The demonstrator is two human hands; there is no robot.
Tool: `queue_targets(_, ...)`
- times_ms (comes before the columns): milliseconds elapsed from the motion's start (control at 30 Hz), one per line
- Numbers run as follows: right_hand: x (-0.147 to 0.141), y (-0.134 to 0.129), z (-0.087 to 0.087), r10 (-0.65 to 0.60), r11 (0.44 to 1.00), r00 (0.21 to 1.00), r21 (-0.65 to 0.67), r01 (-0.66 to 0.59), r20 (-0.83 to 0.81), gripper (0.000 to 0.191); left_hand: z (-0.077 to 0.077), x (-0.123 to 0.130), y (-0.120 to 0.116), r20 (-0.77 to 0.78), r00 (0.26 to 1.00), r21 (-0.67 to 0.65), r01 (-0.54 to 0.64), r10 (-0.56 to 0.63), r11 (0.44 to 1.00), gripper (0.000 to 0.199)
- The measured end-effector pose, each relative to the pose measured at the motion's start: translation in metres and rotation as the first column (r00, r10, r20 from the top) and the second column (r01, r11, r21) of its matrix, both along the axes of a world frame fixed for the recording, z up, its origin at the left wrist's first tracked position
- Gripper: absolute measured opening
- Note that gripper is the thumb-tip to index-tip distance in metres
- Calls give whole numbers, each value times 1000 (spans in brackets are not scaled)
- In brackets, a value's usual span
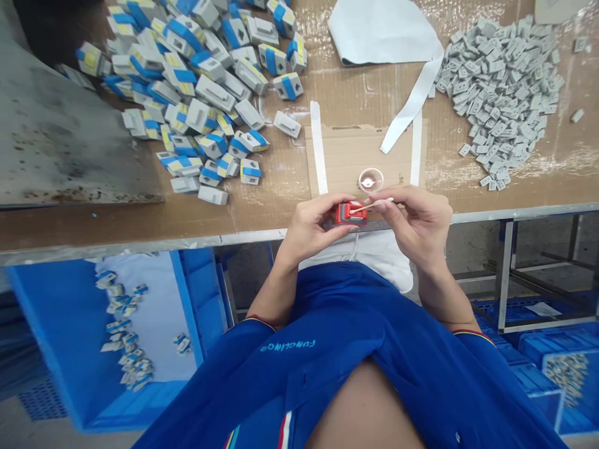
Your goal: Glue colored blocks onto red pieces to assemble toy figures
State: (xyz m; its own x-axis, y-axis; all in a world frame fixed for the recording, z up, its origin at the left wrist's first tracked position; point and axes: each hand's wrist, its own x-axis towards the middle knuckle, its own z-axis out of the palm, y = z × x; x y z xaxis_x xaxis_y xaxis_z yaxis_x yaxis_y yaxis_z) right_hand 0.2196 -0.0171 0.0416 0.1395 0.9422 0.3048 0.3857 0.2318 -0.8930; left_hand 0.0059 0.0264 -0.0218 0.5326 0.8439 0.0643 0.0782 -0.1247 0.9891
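Red plastic block (350,213) sits at lower centre of the frame, held just above the near bench edge. Its long axis appears to run roughly left to right, though fingers hide part of it. The left hand (306,227) is the nearer hand and carries the block, with fingers and thumb closed around its left end in a firm pinch. The right hand (414,226) stands to the right, thumb and forefinger pressed together on a wooden-stemmed swab (372,204), the other fingers loosely curled. The swab slants from upper right to lower left, its tip at the block's upper face; whether it touches cannot be determined from this view.

Directly above the hands, a small clear dish (370,181) rests on a cardboard sheet (355,156), close to the right hand's fingertips, with open cardboard beyond it. White tape strips (318,146) flank that sheet. At upper left of the frame, a loose heap of blue-and-yellow banded plastic housings (201,93) lies on the bench (276,199). At upper right, a heap of small grey parts (500,93) lies near a white sheet (384,31). Below the bench edge, a blue crate (70,349) at lower left holds a few banded housings, and a second blue crate (538,349) at lower right holds small parts.
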Motion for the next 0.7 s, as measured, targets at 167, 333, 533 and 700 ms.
queue_targets(167, -1, 2, 1, 11, 999, 999, 39, -12, 34, 12, 0, 0, 0, 0, 1000, 18, -1, 1, 1000, 52)
queue_targets(333, 0, 2, 5, 30, 995, 989, 93, -44, 145, 15, -1, 0, 1, -11, 1000, 56, 4, -3, 998, 51)
queue_targets(533, 5, -3, 9, 19, 988, 960, 143, -62, 281, 15, 1, 0, 2, 1, 1000, 98, 15, -15, 995, 48)
queue_targets(700, 10, -7, 15, 51, 987, 931, 121, -101, 362, 12, 3, 0, 3, -4, 1000, 108, 25, -25, 994, 45)
